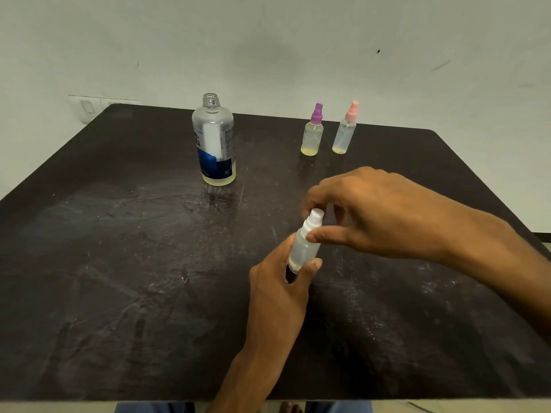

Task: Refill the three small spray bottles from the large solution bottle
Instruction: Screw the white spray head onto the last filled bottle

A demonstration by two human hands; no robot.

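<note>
Left hand [277, 281] wraps the body of the white-capped spray bottle [304, 245], thumb and fingers closed round its lower half, bottle tilted a bit to the right and lifted off or just over the table [119, 263]; can't tell if the base touches. Right hand [366, 210] comes over the top, thumb and fingertips pinched on the white spray cap [314, 217], other fingers curled loose. Both hands closed on the same bottle.

Looks like a cap-twisting step, on or off can't be told. Only a thin film of yellowish liquid shows at the bottom, so likely unscrewing to fill. To do it well: keep the body upright and steady in the left hand, turn only the collar with the right, lift the dip tube straight out so it doesn't drip.

Further back, the large solution bottle [214, 141] stands upright, uncapped, nearly empty, just a pale layer at the base. To its right and well apart, the purple-capped bottle [312, 132] and pink-capped bottle [345, 129] stand side by side, caps on, little liquid in each. Plain wall [268, 40] behind.
</note>
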